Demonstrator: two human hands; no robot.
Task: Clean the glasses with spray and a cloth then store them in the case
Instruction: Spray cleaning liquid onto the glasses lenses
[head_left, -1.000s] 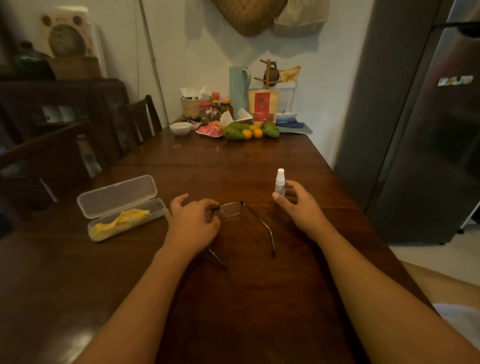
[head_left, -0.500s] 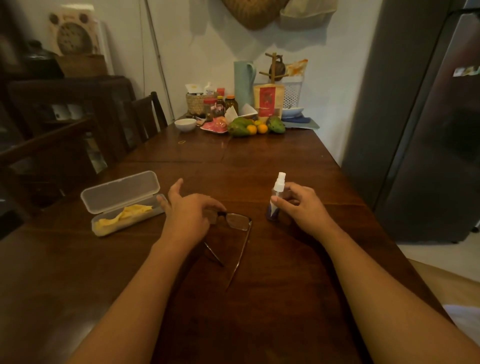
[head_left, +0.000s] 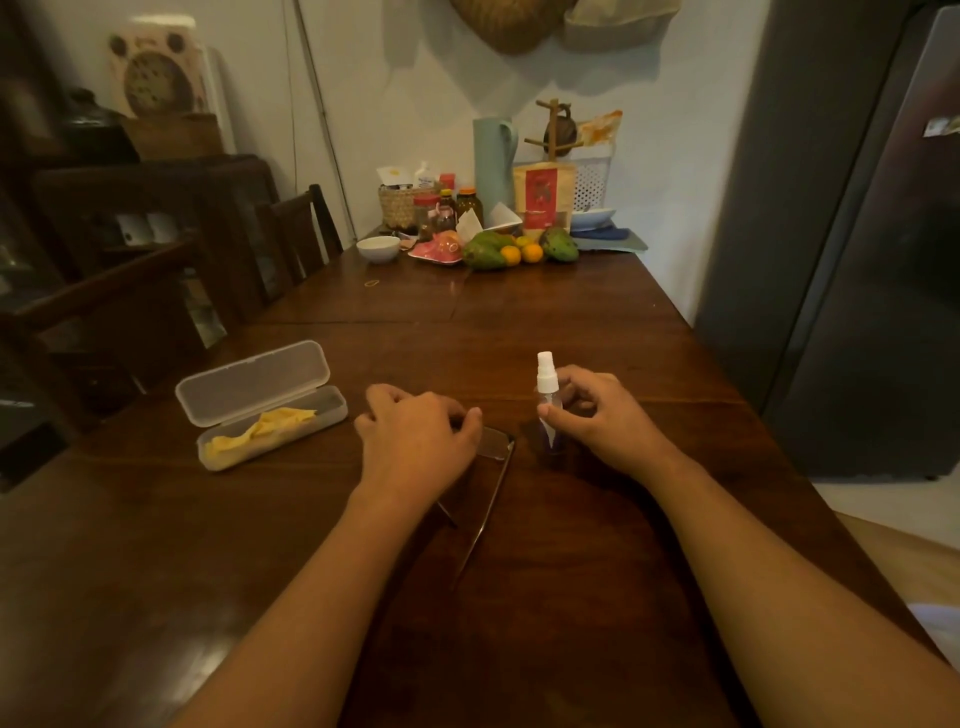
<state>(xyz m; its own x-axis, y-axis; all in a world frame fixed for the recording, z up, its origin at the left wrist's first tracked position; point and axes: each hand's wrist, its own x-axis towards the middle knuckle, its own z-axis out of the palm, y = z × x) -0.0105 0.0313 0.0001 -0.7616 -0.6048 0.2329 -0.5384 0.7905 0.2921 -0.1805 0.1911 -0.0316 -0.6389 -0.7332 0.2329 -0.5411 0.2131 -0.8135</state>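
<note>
The left hand (head_left: 415, 436) has closed down over the glasses (head_left: 493, 452), now covering most of the front (one lens peeks out), while the right hand (head_left: 597, 415) has wrapped the spray bottle (head_left: 546, 400) at centre frame.

Dim room: white wall (head_left: 415, 104), dark chairs (head_left: 296, 234).

Hands: two, the left hand (head_left: 415, 436) and the right hand (head_left: 602, 415)
Dark thin-framed glasses (head_left: 493, 447): one pair
Small clear spray bottle with a white nozzle (head_left: 546, 395): one
Open translucent plastic case (head_left: 260, 400): one
Crumpled yellow cloth (head_left: 260, 431): one
Small oranges (head_left: 522, 253): two
White bowl (head_left: 378, 248): one
</note>
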